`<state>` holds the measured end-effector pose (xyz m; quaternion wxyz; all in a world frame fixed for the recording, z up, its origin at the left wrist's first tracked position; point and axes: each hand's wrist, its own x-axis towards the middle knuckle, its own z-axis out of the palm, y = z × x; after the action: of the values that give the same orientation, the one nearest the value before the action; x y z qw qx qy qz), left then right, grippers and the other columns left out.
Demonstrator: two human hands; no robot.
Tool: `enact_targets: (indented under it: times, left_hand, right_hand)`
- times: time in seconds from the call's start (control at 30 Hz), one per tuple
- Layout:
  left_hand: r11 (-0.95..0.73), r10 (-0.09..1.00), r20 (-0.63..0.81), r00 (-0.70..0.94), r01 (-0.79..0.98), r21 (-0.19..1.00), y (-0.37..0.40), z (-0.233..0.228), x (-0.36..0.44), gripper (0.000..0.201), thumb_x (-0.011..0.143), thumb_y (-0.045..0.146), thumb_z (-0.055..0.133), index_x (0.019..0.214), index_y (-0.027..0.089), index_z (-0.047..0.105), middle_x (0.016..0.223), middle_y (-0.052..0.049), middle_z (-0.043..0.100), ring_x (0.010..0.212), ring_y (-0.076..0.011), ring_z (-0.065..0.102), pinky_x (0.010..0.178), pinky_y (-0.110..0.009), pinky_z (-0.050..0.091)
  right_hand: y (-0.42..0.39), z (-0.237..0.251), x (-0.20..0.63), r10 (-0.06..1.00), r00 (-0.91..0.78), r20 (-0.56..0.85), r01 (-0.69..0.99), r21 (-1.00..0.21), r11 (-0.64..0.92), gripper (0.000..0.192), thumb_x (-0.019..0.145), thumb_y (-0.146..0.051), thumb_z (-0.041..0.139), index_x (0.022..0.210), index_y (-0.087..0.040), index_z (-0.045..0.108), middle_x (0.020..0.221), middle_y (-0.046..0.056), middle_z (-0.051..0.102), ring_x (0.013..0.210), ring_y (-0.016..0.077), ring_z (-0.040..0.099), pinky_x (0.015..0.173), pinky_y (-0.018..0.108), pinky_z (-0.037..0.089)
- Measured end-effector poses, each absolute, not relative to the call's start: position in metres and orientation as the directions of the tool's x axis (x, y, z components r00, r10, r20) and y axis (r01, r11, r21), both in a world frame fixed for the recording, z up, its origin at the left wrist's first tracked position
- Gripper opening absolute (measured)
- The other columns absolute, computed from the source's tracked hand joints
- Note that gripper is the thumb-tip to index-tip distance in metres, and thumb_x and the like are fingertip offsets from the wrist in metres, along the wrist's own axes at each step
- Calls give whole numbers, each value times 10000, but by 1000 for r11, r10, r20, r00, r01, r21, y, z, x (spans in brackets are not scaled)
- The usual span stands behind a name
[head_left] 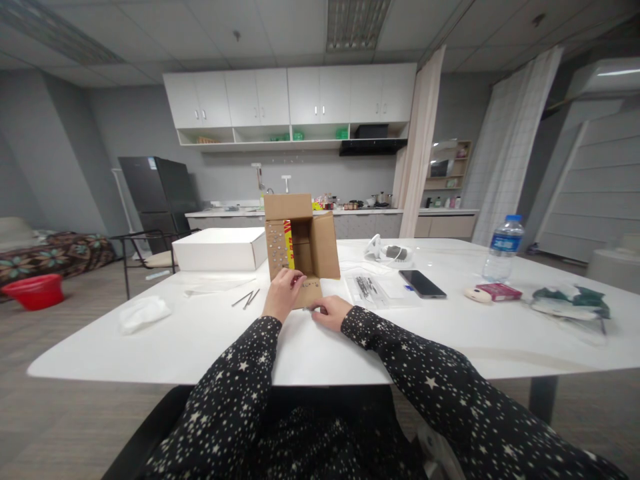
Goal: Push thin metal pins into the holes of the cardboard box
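An open cardboard box (326, 248) lies on its side on the white table, its opening facing me and its flaps spread. Rows of small pale spots or pieces show on its left flap (277, 250), beside a yellow strip with red print. My left hand (285, 293) is at the lower left of the opening, over the bottom flap, with its fingers curled together. My right hand (331, 312) rests on the table at the bottom flap's front edge, thumb and fingers pinched. Small dark marks or bits dot that flap (311, 285). What either hand holds is too small to make out.
Left of the box are long thin metal pins (246, 299), a white box (220, 250) and a crumpled tissue (144, 313). To the right lie a clear plastic bag (375, 291), a phone (423, 283), a red packet (500, 291) and a water bottle (504, 250).
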<state>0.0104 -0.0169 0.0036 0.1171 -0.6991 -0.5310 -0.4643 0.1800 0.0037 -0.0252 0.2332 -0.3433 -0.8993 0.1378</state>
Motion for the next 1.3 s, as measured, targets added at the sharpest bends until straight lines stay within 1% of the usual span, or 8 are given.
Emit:
enact_targets:
  times: [0.23, 0.37, 0.57, 0.77, 0.97, 1.2, 1.3]
  left_hand:
    - [-516, 588, 808, 43, 789, 334, -14, 1, 11, 162, 804, 312, 572, 737, 171, 613, 708, -8, 580, 630, -103, 541, 638, -232, 469]
    - [-543, 594, 802, 65, 768, 340, -13, 0, 12, 152, 800, 303, 573, 739, 174, 624, 706, -9, 600, 626, -104, 554, 632, -233, 471]
    - [-540, 639, 763, 98, 763, 355, -9, -5, 13, 131, 807, 279, 554, 788, 177, 635, 767, -15, 632, 657, -103, 569, 654, -230, 475]
    - [-530, 709, 684, 172, 770, 355, -7, -10, 11, 126, 808, 265, 545, 816, 181, 638, 779, -12, 643, 690, -108, 577, 687, -234, 473]
    - [-510, 760, 605, 238, 796, 327, -5, -14, 11, 117, 803, 232, 538, 825, 190, 646, 798, -10, 657, 731, -122, 588, 712, -248, 462]
    - [-474, 804, 526, 279, 834, 283, -5, -16, 10, 111, 765, 194, 548, 792, 206, 655, 774, 5, 661, 703, -124, 567, 665, -244, 427]
    - [-462, 818, 495, 294, 848, 259, -5, -17, 9, 126, 756, 181, 543, 787, 208, 662, 769, 4, 659, 717, -130, 566, 663, -242, 419]
  right_hand:
    - [2, -22, 180, 682, -663, 308, 562, -398, 725, 263, 753, -258, 522, 941, -179, 689, 584, -14, 569, 527, 104, 446, 559, 224, 348]
    - [2, -22, 180, 682, -664, 308, 562, -396, 726, 260, 754, -246, 526, 944, -176, 689, 584, -13, 572, 531, 104, 455, 556, 221, 349]
    - [2, -23, 180, 687, -659, 305, 574, -386, 722, 264, 768, -251, 530, 966, -179, 689, 607, -6, 592, 542, 107, 477, 562, 223, 358]
    - [6, -26, 180, 668, -669, 327, 552, -383, 741, 256, 755, -241, 530, 945, -179, 689, 575, -18, 564, 519, 103, 446, 546, 226, 346]
    - [9, -29, 179, 654, -674, 342, 533, -388, 752, 240, 743, -228, 539, 933, -189, 680, 574, -26, 554, 513, 101, 439, 556, 231, 346]
    - [4, -24, 180, 648, -678, 347, 516, -403, 755, 228, 739, -212, 530, 906, -177, 681, 572, -22, 552, 529, 107, 452, 579, 234, 349]
    - [3, -23, 180, 653, -678, 338, 521, -406, 751, 226, 739, -214, 531, 899, -170, 684, 551, -25, 532, 524, 107, 448, 565, 230, 340]
